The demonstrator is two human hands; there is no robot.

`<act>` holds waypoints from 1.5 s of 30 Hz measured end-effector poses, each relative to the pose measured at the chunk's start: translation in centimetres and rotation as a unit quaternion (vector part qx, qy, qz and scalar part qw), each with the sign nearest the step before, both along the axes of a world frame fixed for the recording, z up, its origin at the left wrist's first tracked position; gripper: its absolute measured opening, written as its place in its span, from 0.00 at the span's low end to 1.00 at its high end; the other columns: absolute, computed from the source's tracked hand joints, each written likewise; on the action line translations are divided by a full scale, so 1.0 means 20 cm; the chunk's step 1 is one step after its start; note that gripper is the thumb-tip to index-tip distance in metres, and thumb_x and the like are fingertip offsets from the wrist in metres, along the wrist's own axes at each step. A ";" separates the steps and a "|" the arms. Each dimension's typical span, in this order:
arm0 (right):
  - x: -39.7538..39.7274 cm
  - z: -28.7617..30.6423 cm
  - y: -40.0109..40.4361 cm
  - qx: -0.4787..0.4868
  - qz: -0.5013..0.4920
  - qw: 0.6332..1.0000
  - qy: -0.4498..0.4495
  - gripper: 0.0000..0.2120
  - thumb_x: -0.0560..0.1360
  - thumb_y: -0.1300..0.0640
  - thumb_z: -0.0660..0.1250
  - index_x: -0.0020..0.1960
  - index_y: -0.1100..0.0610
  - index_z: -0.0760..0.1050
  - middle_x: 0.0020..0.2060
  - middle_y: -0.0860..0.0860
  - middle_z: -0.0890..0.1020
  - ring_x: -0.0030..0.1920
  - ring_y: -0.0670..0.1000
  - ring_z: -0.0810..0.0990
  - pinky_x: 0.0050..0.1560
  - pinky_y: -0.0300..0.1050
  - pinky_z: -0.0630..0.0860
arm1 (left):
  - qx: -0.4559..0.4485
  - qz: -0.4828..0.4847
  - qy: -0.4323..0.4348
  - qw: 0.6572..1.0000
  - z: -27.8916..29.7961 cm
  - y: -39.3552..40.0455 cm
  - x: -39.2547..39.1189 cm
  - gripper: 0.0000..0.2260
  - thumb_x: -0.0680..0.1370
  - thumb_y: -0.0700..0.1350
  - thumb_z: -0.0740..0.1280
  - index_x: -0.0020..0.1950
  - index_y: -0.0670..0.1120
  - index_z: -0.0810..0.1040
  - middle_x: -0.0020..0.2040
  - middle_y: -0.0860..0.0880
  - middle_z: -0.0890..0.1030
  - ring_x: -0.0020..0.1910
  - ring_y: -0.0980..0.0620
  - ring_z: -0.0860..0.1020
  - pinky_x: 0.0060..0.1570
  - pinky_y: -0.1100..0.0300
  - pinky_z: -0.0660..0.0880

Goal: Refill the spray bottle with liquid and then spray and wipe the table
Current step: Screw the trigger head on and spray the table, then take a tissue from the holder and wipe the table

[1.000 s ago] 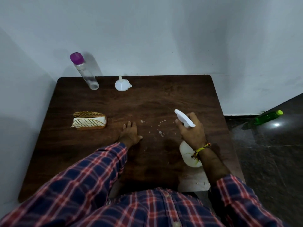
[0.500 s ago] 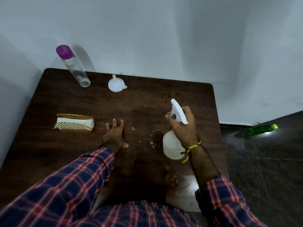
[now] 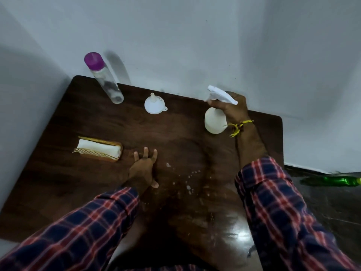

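Note:
My right hand (image 3: 233, 108) grips the neck of the white spray bottle (image 3: 214, 122), which stands upright near the far right of the dark wooden table (image 3: 93, 182). Its nozzle points left. My left hand (image 3: 143, 169) lies flat on the tabletop near the middle, fingers spread, holding nothing. White droplets and a wet sheen (image 3: 189, 184) mark the wood to the right of that hand. A holder with white tissues (image 3: 98, 149) sits just left of my left hand.
A clear bottle with a purple cap (image 3: 103, 79) stands at the far left corner by the wall. A white funnel (image 3: 154, 104) rests upside down beside it. A green bottle (image 3: 332, 181) lies on the dark floor at the right.
My right hand carried the spray bottle from the near middle of the table away to the far right side. My left hand stayed flat on the wood.

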State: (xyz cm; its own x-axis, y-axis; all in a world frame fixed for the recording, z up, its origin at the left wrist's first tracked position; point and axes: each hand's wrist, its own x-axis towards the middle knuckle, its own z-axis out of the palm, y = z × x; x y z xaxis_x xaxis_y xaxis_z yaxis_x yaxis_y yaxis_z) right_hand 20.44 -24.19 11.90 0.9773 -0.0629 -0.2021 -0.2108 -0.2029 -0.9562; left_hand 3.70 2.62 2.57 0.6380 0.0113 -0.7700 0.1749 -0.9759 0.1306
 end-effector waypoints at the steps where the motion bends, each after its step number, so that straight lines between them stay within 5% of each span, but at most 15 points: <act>1: 0.04 -0.01 -0.02 -0.013 0.025 1.000 0.009 0.17 0.65 0.61 0.81 0.51 0.64 0.84 0.46 0.60 0.86 0.43 0.48 0.81 0.45 0.39 0.74 | 0.000 0.000 0.003 1.000 0.00 0.00 0.00 0.61 0.63 0.49 0.81 0.79 0.55 0.37 0.79 0.45 0.35 0.75 0.30 0.38 0.71 0.35 0.60; 4: 0.09 -0.05 -0.08 -0.047 0.041 0.998 0.030 0.16 0.66 0.57 0.82 0.49 0.60 0.81 0.42 0.49 0.83 0.42 0.45 0.81 0.42 0.35 0.75 | 0.002 0.002 0.014 1.000 -0.01 0.00 0.02 0.60 0.64 0.49 0.81 0.79 0.55 0.37 0.79 0.46 0.34 0.75 0.31 0.37 0.72 0.35 0.58; 12: -0.02 -0.22 0.01 -0.063 -0.227 0.969 -0.077 0.19 0.63 0.54 0.83 0.46 0.62 0.79 0.40 0.53 0.83 0.40 0.50 0.81 0.38 0.35 0.76 | -0.001 0.009 0.027 1.000 -0.01 0.00 0.03 0.61 0.64 0.49 0.81 0.78 0.57 0.36 0.78 0.47 0.33 0.75 0.32 0.36 0.70 0.33 0.59; 16: 0.04 -0.20 -0.04 -0.110 -0.162 0.977 -0.084 0.10 0.67 0.59 0.79 0.44 0.58 0.80 0.40 0.54 0.82 0.40 0.48 0.79 0.40 0.42 0.75 | -0.001 0.008 0.026 1.000 -0.01 0.00 0.02 0.60 0.64 0.49 0.81 0.78 0.56 0.36 0.78 0.46 0.33 0.75 0.32 0.36 0.71 0.34 0.59; 19: 0.05 -0.19 -0.09 -0.130 -0.107 0.980 -0.103 0.09 0.70 0.64 0.76 0.50 0.60 0.82 0.42 0.51 0.82 0.39 0.37 0.80 0.41 0.29 0.73 | -0.005 0.009 0.022 1.000 0.00 0.01 0.02 0.60 0.64 0.49 0.81 0.78 0.56 0.36 0.79 0.46 0.33 0.75 0.31 0.36 0.71 0.34 0.58; 24: 0.07 -0.20 -0.13 -0.147 -0.059 0.982 -0.104 0.12 0.74 0.64 0.71 0.58 0.59 0.81 0.53 0.51 0.85 0.56 0.52 0.83 0.59 0.47 0.79 | -0.006 0.007 0.021 1.000 0.00 0.01 0.02 0.61 0.63 0.48 0.81 0.79 0.56 0.36 0.78 0.46 0.33 0.75 0.32 0.37 0.71 0.34 0.58; 35: 0.13 -0.20 -0.13 -0.187 0.009 0.980 -0.061 0.11 0.77 0.69 0.63 0.57 0.64 0.80 0.52 0.65 0.83 0.54 0.66 0.80 0.57 0.56 0.76 | -0.006 0.007 0.006 1.000 -0.01 0.02 0.00 0.61 0.62 0.48 0.81 0.79 0.56 0.37 0.79 0.47 0.34 0.76 0.32 0.37 0.70 0.34 0.61; 37: 0.12 -0.19 -0.14 -0.177 0.013 0.982 -0.062 0.11 0.77 0.67 0.64 0.58 0.65 0.79 0.52 0.63 0.83 0.55 0.65 0.81 0.57 0.51 0.77 | -0.002 0.006 0.004 1.000 -0.02 0.02 0.01 0.61 0.62 0.48 0.82 0.79 0.56 0.37 0.79 0.47 0.34 0.76 0.33 0.37 0.70 0.34 0.60; 40: 0.07 -0.16 -0.15 -0.173 0.026 0.979 -0.103 0.20 0.73 0.61 0.67 0.64 0.66 0.76 0.54 0.53 0.81 0.56 0.51 0.79 0.55 0.29 0.75 | -0.002 0.004 0.010 1.000 -0.01 0.02 0.01 0.61 0.63 0.47 0.81 0.79 0.56 0.37 0.79 0.47 0.34 0.76 0.33 0.37 0.71 0.34 0.59; 45: -0.06 -0.17 -0.16 -0.110 -0.049 0.989 -0.090 0.24 0.75 0.75 0.66 0.70 0.66 0.70 0.61 0.58 0.78 0.59 0.50 0.78 0.54 0.29 0.76 | 0.007 -0.008 -0.006 1.000 -0.01 0.02 0.01 0.61 0.63 0.50 0.81 0.79 0.56 0.37 0.79 0.46 0.35 0.76 0.31 0.38 0.71 0.34 0.58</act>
State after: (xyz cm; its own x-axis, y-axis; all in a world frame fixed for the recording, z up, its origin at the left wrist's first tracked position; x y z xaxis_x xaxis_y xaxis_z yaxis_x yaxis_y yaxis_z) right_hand 19.20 -27.42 8.54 0.9832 -0.1827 0.0040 -0.0702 -0.3980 -0.9147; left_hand 3.81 3.01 2.38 0.6476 0.0117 -0.7619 0.1584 -0.9801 0.1196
